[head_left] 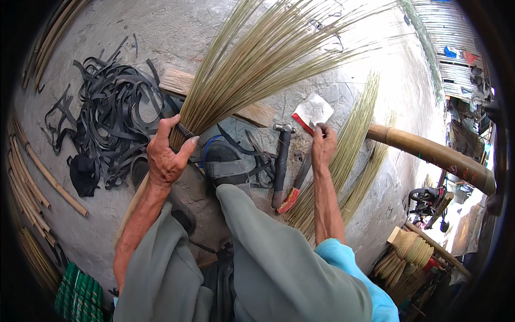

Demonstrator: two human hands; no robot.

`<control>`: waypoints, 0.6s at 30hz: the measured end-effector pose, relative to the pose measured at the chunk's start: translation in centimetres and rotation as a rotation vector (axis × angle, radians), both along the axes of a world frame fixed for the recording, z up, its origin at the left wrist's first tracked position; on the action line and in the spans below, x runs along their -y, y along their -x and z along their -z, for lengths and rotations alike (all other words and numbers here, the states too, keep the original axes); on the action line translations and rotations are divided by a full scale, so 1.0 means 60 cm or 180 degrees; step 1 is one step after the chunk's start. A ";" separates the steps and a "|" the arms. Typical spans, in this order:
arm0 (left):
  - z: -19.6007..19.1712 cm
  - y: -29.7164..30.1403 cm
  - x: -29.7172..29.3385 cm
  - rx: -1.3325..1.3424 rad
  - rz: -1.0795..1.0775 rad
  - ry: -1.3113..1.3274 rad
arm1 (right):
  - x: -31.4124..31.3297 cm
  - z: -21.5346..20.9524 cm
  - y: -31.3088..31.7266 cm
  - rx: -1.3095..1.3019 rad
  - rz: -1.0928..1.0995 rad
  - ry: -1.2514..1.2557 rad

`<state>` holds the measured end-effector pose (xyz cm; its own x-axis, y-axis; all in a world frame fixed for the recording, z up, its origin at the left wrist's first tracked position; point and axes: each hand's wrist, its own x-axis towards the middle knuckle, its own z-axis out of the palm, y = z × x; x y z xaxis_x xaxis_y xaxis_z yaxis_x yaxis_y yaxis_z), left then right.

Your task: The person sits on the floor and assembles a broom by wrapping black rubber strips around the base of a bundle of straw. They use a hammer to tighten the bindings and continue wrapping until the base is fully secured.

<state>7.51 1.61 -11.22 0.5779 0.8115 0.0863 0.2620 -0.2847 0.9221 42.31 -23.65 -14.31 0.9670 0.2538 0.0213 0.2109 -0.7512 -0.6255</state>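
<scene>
Grey cloth trousers (268, 241) lie below fanned yellow-green stalks (236, 75), left hand (167, 154) clasping them; lower right of these, right hand (324, 145) bunched, hold unclear.

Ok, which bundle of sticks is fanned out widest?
The bundle in your left hand, its tips spreading wide; the other two on the ground by your right forearm are narrow.

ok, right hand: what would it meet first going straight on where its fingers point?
Probably the flat white-and-red packet just beyond the fingertips of the right hand. They seem to reach its near edge already; contact is unclear from this view.
</scene>
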 end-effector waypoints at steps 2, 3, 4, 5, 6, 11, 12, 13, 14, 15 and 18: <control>-0.001 -0.011 0.000 -0.0193 -0.0061 0.0044 | 0.040 0.053 -0.053 0.0136 -0.0280 0.0191; -0.001 -0.018 -0.001 -0.0168 -0.0041 0.0075 | 0.058 0.073 -0.068 0.0030 -0.0168 0.0460; -0.002 -0.023 0.000 -0.0194 -0.0059 0.0052 | 0.068 0.090 -0.078 0.0208 -0.0385 0.0414; -0.003 -0.027 0.000 -0.0216 -0.0081 0.0010 | 0.074 0.105 -0.082 0.0276 -0.0428 0.0471; -0.006 -0.031 -0.002 -0.0240 -0.0096 0.0003 | 0.075 0.116 -0.082 0.0315 -0.0437 0.0516; -0.031 -0.035 -0.013 -0.0396 -0.0037 0.0474 | 0.062 0.132 -0.070 0.0629 -0.0442 0.0499; -0.036 -0.034 -0.019 -0.0475 0.0023 0.0321 | 0.059 0.134 -0.071 0.0632 -0.0361 0.0530; -0.041 -0.033 -0.025 -0.0585 0.0086 0.0251 | 0.059 0.135 -0.074 0.0524 -0.0344 0.0532; -0.044 -0.032 -0.030 -0.0693 0.0161 0.0195 | 0.059 0.136 -0.078 0.0539 -0.0436 0.0548; -0.046 -0.031 -0.036 -0.0751 0.0177 0.0209 | 0.060 0.137 -0.081 0.0493 -0.0449 0.0637; -0.042 -0.030 -0.045 -0.0716 0.0219 0.0259 | 0.063 0.139 -0.096 0.0418 -0.0551 0.0882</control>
